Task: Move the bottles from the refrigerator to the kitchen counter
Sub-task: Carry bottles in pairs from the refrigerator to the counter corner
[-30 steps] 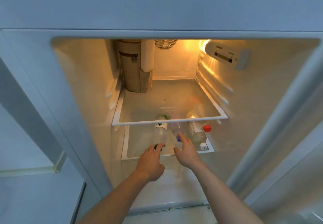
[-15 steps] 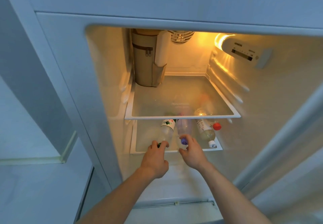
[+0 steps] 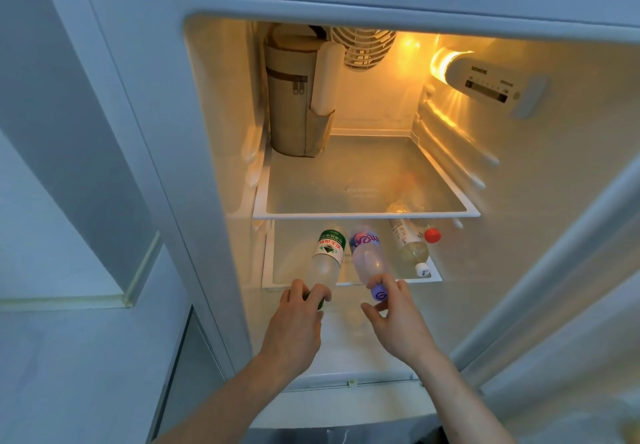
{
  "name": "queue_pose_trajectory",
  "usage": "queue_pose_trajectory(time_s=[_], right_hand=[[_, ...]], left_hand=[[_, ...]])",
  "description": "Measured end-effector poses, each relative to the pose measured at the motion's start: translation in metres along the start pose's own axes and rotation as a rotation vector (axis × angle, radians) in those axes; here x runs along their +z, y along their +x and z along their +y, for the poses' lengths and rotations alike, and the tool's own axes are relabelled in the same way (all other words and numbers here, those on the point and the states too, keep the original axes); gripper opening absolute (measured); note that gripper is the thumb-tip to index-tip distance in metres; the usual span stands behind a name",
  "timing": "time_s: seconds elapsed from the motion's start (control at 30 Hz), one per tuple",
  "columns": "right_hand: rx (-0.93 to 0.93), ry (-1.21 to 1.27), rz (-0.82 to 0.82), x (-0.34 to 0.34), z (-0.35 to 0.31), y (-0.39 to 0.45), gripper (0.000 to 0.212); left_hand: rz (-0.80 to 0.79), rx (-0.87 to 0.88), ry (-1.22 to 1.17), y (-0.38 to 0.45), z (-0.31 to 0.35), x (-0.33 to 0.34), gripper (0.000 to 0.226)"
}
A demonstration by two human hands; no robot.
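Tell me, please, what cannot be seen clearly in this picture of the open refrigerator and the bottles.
- Head view: the cap of the green-label bottle is mostly covered by the left hand.
- The red-capped bottle is hidden behind the yellowish bottle and under the upper shelf.
- The control panel markings are too small to read.
- The kitchen counter is out of frame.

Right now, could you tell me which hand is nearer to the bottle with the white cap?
Right. The right hand, gripping the purple-capped bottle, is just beside the white-capped bottle. The left hand grips the green-labelled bottle, farther over.
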State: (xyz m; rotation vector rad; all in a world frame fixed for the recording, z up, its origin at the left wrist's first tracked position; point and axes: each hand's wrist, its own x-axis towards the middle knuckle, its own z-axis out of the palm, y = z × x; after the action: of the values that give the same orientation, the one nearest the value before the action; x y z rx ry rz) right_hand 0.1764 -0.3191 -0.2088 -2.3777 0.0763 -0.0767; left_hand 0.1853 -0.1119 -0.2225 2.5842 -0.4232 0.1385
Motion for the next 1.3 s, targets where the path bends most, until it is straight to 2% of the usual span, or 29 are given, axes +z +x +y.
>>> queue_pose_trajectory(time_s=[0.2, 0.4, 0.5, 0.67, 0.83, 1.07, 1.3], right_hand=[[-0.086, 0.028, 0.186, -0.027, -0.023, -0.01, 0.011], [-0.204, -0.04, 0.125, -0.055, -0.057, -0.017, 0.009], [-0.263, -0.116, -0.017, -0.061, -0.069, -0.021, 0.007], [-0.312, -0.213, -0.311, -0.044, -0.076, -0.027, 0.005], [-0.39, -0.215, -0.566, -0.018, -0.083, -0.038, 0.01], [-0.526, -0.203, -0.731, 0.012, -0.098, -0.063, 0.009], [-0.698, -0.211, -0.887, 0.043, -0.112, -0.104, 0.011]], left_hand=[[0.216, 0.076, -0.102, -0.004, 0.019, -0.039, 0.025], [0.306, 0.043, -0.204, -0.018, 0.028, -0.078, 0.024], [0.312, -0.004, -0.241, -0.038, 0.025, -0.092, 0.025], [0.196, -0.127, -0.232, -0.081, 0.018, -0.101, 0.019], [0.192, -0.355, -0.2, -0.132, 0.012, -0.1, 0.015], [0.259, -0.587, -0.131, -0.208, 0.025, -0.095, 0.019], [0.394, -0.826, -0.18, -0.293, 0.049, -0.087, 0.02]])
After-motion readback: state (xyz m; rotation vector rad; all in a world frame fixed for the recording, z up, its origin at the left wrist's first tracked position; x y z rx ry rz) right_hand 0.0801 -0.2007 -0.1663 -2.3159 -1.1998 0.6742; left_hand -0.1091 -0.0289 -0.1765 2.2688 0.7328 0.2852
